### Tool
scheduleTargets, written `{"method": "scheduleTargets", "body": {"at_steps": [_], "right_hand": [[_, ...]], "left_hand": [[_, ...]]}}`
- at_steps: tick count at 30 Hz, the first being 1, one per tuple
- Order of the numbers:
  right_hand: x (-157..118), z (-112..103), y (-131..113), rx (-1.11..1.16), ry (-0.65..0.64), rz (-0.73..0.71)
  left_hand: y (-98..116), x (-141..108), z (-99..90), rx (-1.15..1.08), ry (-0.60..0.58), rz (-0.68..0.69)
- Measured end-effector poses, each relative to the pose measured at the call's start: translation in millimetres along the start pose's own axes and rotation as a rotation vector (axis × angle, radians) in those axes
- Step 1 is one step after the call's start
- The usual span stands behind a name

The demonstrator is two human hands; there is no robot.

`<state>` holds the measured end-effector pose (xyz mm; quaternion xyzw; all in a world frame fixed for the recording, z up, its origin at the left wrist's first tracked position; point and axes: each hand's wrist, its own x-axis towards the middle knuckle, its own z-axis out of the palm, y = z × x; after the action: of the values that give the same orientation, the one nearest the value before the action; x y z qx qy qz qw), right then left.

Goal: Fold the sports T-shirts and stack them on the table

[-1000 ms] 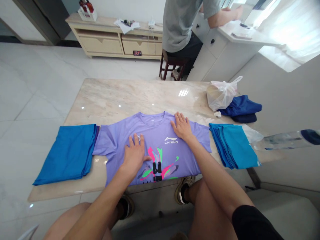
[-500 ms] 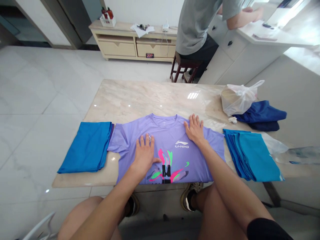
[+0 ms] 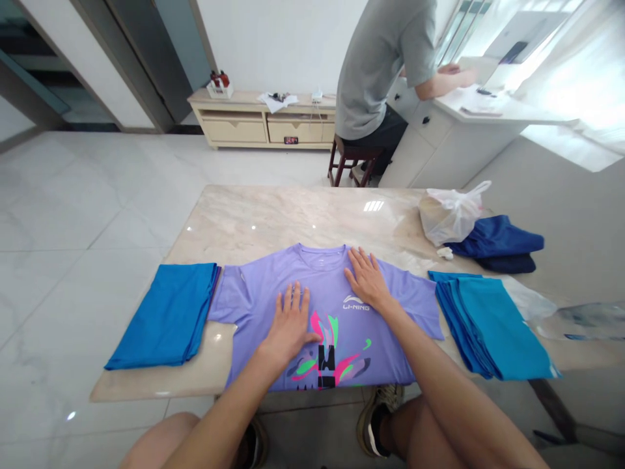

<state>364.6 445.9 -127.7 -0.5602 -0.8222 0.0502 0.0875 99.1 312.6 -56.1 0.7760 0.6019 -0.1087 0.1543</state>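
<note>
A purple T-shirt (image 3: 273, 293) with a white logo and a bright pink, green and black print lies spread face up, its collar away from me. Its lower part reaches the table's near edge. My left hand (image 3: 290, 322) rests flat on the chest, fingers apart, just left of the print. Near the collar's right side, my right hand (image 3: 366, 277) lies flat on the shoulder, above the logo. Folded blue cloth (image 3: 163, 316) sits by the left sleeve. Beyond the right sleeve is a stack of folded blue garments (image 3: 498, 322).
The marble-look table (image 3: 273, 212) carries a white plastic bag (image 3: 452, 212) and dark blue cloth (image 3: 498, 238) at the back right. Clear plastic packaging (image 3: 586, 319) lies at the far right. A person in a grey shirt (image 3: 381, 71) sits on a stool (image 3: 354, 153) beyond the table.
The view has tilted up, so everything sits lower in the picture. My right hand has slid slightly left toward the collar; my left hand has shifted a little across the chest.
</note>
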Motion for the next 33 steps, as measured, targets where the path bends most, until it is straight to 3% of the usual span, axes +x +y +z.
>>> {"method": "scheduleTargets", "body": {"at_steps": [5, 10, 16, 25, 33], "right_hand": [[4.8, -0.1, -12.7, 0.011, 0.007, -0.011], [7.9, 1.1, -24.2, 0.063, 0.044, -0.085], [7.4, -3.8, -25.4, 0.05, 0.191, 0.179], [5.3, -5.1, -28.1, -0.042, 0.143, 0.183], [3.4, -5.6, -31.4, -0.101, -0.006, 0.234]], "left_hand": [[2.5, -6.6, 5.4, -0.013, 0.029, -0.022], [-1.8, -10.7, 3.9, -0.037, -0.026, -0.032], [-9.3, -13.6, 2.5, -0.042, -0.031, -0.015], [-6.7, -14.8, 2.4, -0.046, -0.038, -0.011], [0.1, -12.8, -8.2, -0.027, -0.117, -0.033]]}}
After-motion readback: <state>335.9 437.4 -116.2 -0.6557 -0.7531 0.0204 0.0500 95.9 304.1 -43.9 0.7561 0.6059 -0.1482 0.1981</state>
